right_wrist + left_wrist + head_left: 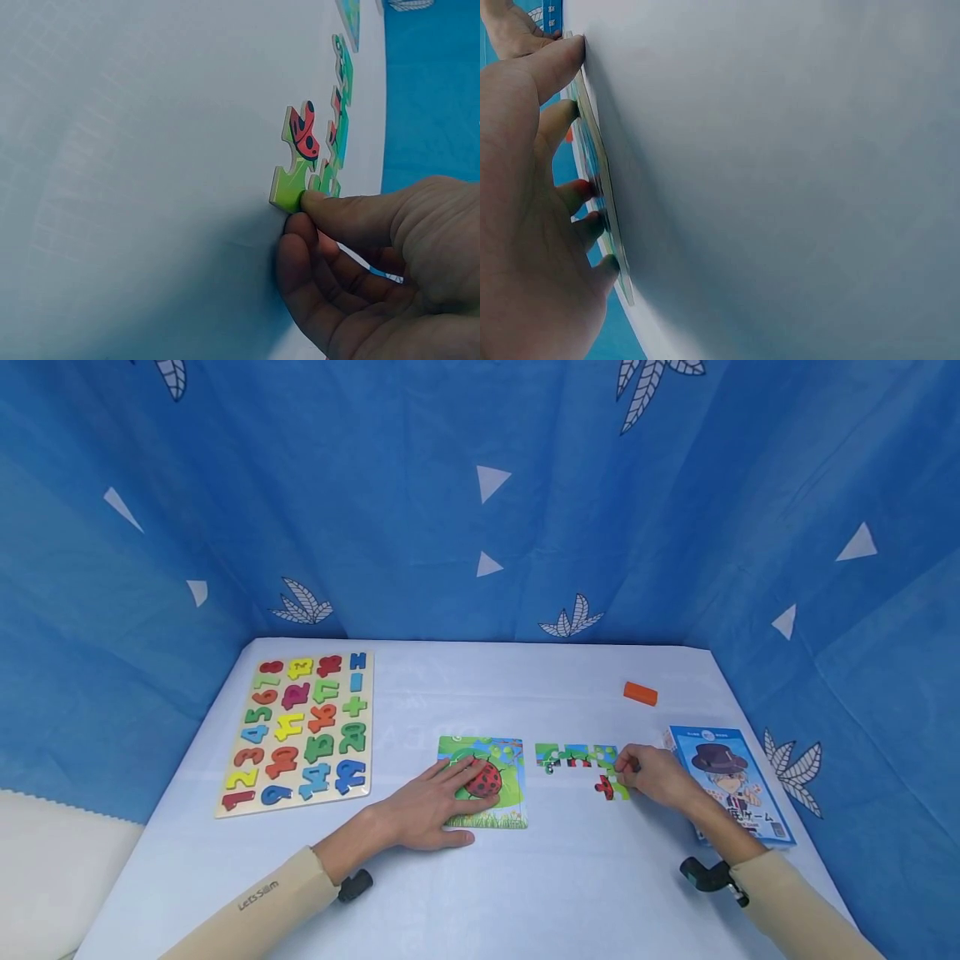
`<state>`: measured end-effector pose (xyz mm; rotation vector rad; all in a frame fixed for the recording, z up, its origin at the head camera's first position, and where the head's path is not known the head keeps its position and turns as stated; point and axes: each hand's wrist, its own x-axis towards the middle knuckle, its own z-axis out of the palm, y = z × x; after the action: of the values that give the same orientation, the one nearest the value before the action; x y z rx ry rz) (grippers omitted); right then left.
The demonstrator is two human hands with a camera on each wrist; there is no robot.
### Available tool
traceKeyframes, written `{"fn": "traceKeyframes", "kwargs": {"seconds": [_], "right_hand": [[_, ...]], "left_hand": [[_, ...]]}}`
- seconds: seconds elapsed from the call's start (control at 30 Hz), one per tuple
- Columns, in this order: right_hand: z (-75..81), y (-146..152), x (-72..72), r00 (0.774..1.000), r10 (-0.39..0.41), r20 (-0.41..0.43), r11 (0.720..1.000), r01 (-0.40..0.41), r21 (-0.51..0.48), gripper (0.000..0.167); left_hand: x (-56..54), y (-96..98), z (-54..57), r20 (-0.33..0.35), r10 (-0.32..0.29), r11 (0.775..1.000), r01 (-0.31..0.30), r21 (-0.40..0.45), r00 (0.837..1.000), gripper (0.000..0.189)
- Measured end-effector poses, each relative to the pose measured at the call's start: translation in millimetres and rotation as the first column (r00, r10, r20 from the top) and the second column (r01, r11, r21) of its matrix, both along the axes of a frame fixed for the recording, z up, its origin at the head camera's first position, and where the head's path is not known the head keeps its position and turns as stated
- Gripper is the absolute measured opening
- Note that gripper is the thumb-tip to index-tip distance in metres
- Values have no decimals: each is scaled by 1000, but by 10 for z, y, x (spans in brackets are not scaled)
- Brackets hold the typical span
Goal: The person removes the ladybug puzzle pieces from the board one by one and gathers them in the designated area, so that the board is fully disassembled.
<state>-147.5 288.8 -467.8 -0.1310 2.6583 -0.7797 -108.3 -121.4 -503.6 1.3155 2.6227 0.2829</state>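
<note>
My left hand (pixel 435 802) lies spread, its fingers resting on a ladybug puzzle board (pixel 510 802) near the middle of the table. In the left wrist view the board (pixel 604 165) is seen edge-on under the fingertips. To the right, my right hand (pixel 656 774) pinches the edge of a green and red puzzle piece (pixel 291 184) between thumb and index finger. Just beyond it runs a row of joined green puzzle pieces (pixel 576 752) with cut-out lower edges. The held piece sits right at the right end of that row.
At the left lies a wooden number board (pixel 303 727) with colourful numerals. An orange block (pixel 641 693) is at the back right. Beside my right forearm lies a blue box (pixel 750 785) with a hatted cartoon figure. Blue curtains (pixel 420 527) hang around the white table (pixel 525 893).
</note>
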Motion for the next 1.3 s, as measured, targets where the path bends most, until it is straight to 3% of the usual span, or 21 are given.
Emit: {"fn": "traceKeyframes", "kwargs": {"seconds": [0.43,0.7,0.87,1.03,1.3], "right_hand": [[-8,-2,25,999,-39,5,999,39,-7,5],[-1,1,36,1000,-29,11,1000,29,-8,3],[17,-37,40,1000,-10,-27,1000,10,17,4],[47,-175,45,998,6,-55,1000,-5,17,7],[-15,-535,40,995,45,-88,995,-52,-83,7]], "left_hand": [[5,-2,19,-5,-2,1000,2,1,1000,62],[4,2,0,-10,-4,1000,4,4,1000,63],[7,5,15,15,1,1000,-1,5,1000,59],[2,-2,35,35,4,1000,-4,0,999,52],[-8,-4,55,33,8,1000,-8,-4,999,54]]}}
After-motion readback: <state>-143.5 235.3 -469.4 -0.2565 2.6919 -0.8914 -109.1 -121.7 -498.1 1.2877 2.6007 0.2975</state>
